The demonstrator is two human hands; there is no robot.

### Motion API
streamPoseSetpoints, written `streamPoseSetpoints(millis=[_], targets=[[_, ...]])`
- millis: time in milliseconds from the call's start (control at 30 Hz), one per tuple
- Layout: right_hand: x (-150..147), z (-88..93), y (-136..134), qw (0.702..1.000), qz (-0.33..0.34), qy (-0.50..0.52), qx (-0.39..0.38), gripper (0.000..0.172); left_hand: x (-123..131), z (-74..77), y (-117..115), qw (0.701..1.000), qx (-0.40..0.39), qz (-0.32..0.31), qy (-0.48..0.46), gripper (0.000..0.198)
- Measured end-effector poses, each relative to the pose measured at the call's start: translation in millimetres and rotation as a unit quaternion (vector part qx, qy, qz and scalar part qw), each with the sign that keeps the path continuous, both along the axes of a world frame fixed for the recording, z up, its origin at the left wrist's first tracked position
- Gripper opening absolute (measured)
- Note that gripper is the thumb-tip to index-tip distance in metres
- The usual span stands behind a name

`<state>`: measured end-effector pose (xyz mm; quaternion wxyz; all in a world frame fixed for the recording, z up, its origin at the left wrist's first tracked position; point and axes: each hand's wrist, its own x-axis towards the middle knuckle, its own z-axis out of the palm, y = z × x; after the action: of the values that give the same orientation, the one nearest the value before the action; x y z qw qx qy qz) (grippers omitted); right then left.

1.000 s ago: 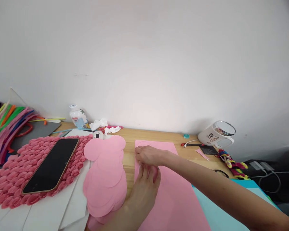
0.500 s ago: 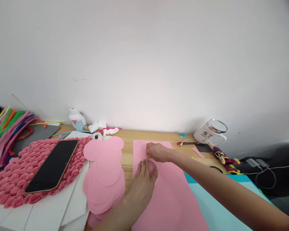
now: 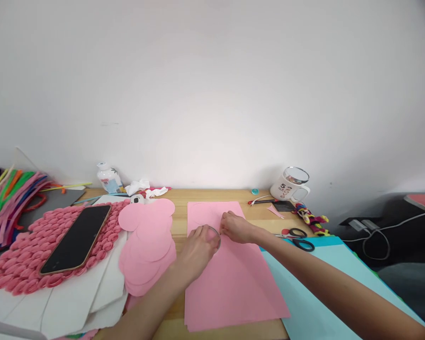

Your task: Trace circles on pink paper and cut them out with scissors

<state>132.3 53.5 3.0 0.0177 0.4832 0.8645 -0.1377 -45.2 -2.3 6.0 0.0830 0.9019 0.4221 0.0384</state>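
While the left hand point(image 3: 198, 248), half open, rests over a ring point(image 3: 218, 244) on pink paper point(image 3: 233, 288) running lengthwise away beneath both hands, the right hand point(image 3: 235, 228), pinched closed on what I cannot tell, meets the ring's far side.

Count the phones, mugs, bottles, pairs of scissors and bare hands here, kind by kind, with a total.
Phone: 1
Mug: 1
Bottle: 1
Scissors: 1 pair
Hands: 2 (left hand, right hand)
Total: 6, counting the pair of scissors as one
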Motion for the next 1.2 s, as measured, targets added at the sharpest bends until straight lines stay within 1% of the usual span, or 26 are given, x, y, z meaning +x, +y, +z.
streamPoseSetpoints(millis=[100,233,400,567,667,867,1033,1200], targets=[[6,-0.5,-15,0.999,-0.037,0.026,0.000,0.021,0,7.5,2,1.000,-0.028,-0.002,0.007,0.023],[5,-2.0,-29,0.991,-0.121,0.051,0.013,0.025,-1,14.8,6,0.998,-0.053,-0.004,0.028,0.026],[-7,-4.7,-33,0.974,-0.218,0.053,0.025,0.028,-2,20.4,11,0.996,-0.081,-0.005,0.048,0.027],[-22,-5.1,-32,0.961,-0.276,0.025,0.016,0.028,-2,24.1,12,0.993,-0.096,-0.004,0.063,0.028],[-28,-2.9,-31,0.956,-0.293,0.008,0.004,0.028,-2,24.4,11,0.994,-0.097,0.002,0.059,0.025],[-33,0.9,-32,0.952,-0.304,-0.016,-0.011,0.027,-2,25.6,11,0.994,-0.099,0.002,0.054,0.022],[-33,-1.3,-45,0.949,-0.313,-0.026,-0.006,0.029,-3,23.1,14,0.994,-0.099,-0.005,0.043,0.030],[-35,-2.0,-62,0.948,-0.318,-0.020,0.008,0.030,-3,21.9,15,0.995,-0.098,-0.009,0.033,0.024]])
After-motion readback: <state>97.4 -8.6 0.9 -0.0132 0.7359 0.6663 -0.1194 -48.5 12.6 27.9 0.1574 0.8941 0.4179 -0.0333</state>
